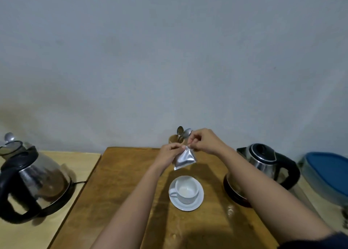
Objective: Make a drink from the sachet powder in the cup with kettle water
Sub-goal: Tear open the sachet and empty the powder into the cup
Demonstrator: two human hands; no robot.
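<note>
We stand over the brown wooden table [120, 182], with one electric kettle [267, 160] at our right and a second kettle [35, 175] on the paler table to the left. We judge the step in hand to be tearing the sachet open. Next the powder must be tipped into the white cup [186, 189], which sits empty on its saucer [197, 203] below our hands. Our left hand [169, 152] and right hand [205, 140] each pinch the top edge of the sachet [185, 159], a small, plain silver foil pouch held above the cup.
</note>
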